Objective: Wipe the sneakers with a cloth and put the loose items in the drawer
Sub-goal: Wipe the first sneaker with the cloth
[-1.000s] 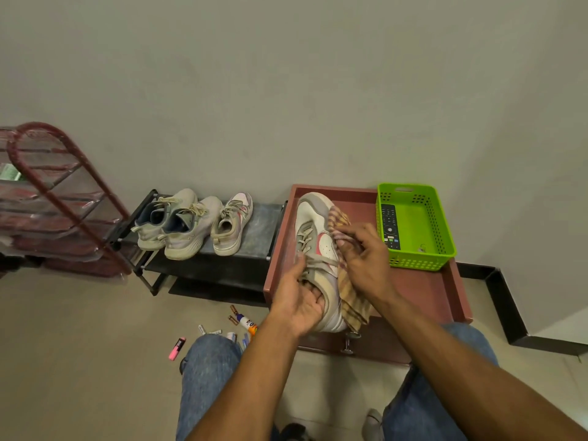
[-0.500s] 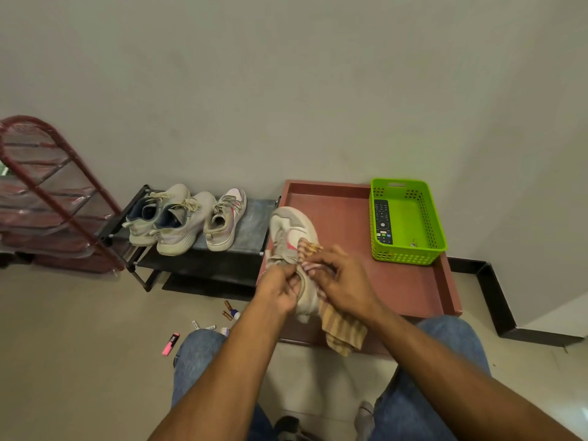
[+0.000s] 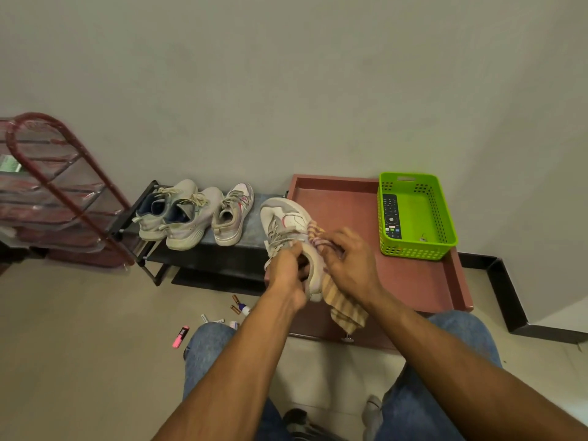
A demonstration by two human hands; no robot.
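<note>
While the left hand [image 3: 288, 268] grips the sneaker [image 3: 288, 224], right-hand fingers [image 3: 342, 246] clutch the striped cloth [image 3: 342, 308] — pressed against it.

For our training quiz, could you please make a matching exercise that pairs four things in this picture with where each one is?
Things:
1. black remote control
2. pink highlighter pen
3. striped beige cloth
4. lone grey sneaker with pink trim

Places:
A. on the black shoe rack
B. in the right hand, against the held white sneaker
C. in the green plastic basket
D. on the floor by the person's knee

Pairs: 1-C, 2-D, 3-B, 4-A
</note>
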